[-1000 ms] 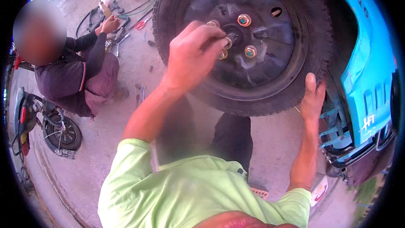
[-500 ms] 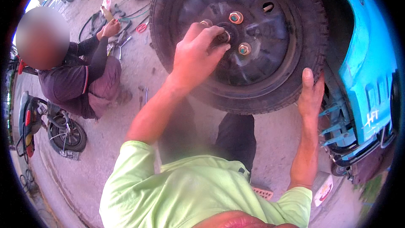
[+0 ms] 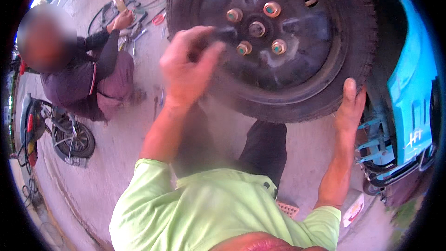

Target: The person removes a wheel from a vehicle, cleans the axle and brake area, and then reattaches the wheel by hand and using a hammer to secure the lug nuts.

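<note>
A black wheel [image 3: 292, 83] with a tyre stands upright before me against a blue vehicle. Several brass-coloured lug nuts [image 3: 272, 9] are on its studs, around the round hub centre [image 3: 257, 29]. My left hand [image 3: 188, 65], slightly blurred, hovers off the wheel's left side. Its thumb and fingers are apart, and nothing shows between them. My right hand [image 3: 349, 107] holds the tyre's lower right edge, thumb on the front and fingers partly hidden behind.
The blue vehicle body [image 3: 413, 88] with its wheel arch rises at the right. At the left a person [image 3: 88, 74] crouches, holding something pale. A small motorbike [image 3: 69, 139] stands below them. Tools [image 3: 139, 35] and hoses [image 3: 100, 16] lie on the floor, and a perforated brick [image 3: 288, 209] is near my body.
My left hand has come away from the wheel's middle, moving left and slightly down, uncovering the hub and a lower-left nut. My right hand stays on the tyre. The view has shifted slightly.
</note>
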`<act>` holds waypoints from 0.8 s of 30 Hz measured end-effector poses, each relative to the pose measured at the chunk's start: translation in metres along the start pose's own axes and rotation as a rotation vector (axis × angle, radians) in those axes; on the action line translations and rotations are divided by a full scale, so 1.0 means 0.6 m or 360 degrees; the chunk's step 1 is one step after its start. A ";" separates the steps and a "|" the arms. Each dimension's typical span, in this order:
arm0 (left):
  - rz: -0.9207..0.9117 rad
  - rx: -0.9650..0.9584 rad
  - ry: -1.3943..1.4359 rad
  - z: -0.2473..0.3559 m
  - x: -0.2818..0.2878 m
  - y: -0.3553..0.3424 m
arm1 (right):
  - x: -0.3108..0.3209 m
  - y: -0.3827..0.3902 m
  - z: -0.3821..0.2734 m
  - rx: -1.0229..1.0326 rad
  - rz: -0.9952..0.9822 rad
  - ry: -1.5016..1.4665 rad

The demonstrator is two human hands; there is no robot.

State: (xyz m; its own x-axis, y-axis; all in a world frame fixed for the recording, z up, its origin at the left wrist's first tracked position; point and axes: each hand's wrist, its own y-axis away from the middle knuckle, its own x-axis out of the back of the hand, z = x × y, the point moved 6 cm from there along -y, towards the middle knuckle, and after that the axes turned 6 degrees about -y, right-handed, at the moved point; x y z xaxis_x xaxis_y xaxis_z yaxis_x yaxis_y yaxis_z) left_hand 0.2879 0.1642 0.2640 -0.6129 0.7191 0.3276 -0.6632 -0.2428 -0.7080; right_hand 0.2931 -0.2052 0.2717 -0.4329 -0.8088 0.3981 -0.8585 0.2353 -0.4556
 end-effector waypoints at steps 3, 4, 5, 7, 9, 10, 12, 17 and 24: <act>0.0139 0.0760 0.0279 -0.136 0.036 0.091 | 0.006 0.005 0.041 -0.0019 0.0011 0.0127; 0.0163 0.0952 0.0320 -0.187 0.040 0.132 | 0.010 0.003 0.051 -0.0061 0.0017 0.0146; 0.0112 0.1132 0.0219 -0.237 0.034 0.180 | 0.015 0.005 0.059 -0.0116 0.0020 0.0176; -0.0144 0.1458 0.0119 -0.352 -0.004 0.289 | 0.033 0.010 0.061 -0.0201 0.0064 0.0231; -0.0602 0.1739 -0.0013 -0.443 -0.050 0.401 | 0.038 0.016 0.057 -0.0165 0.0095 0.0244; -0.0854 0.1889 -0.0139 -0.476 -0.067 0.453 | 0.028 0.015 0.057 -0.0095 0.0099 0.0232; -0.1413 0.1924 -0.0421 -0.519 -0.107 0.530 | 0.019 0.023 0.057 -0.0180 0.0130 0.0203; -0.1759 0.1282 -0.1008 -0.547 -0.184 0.653 | 0.025 0.022 0.059 -0.0208 0.0186 0.0228; -0.1797 0.1031 -0.1128 -0.588 -0.246 0.725 | 0.021 0.018 0.040 -0.0300 0.0252 0.0121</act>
State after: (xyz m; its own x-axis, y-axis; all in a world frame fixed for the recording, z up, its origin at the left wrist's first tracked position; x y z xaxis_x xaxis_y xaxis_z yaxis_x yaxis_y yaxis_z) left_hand 0.2415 0.1822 -0.3132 0.3947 0.3067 0.8661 -0.8747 -0.1632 0.4564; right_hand 0.2851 -0.2256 0.2527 -0.5792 -0.7126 0.3958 -0.8115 0.4578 -0.3632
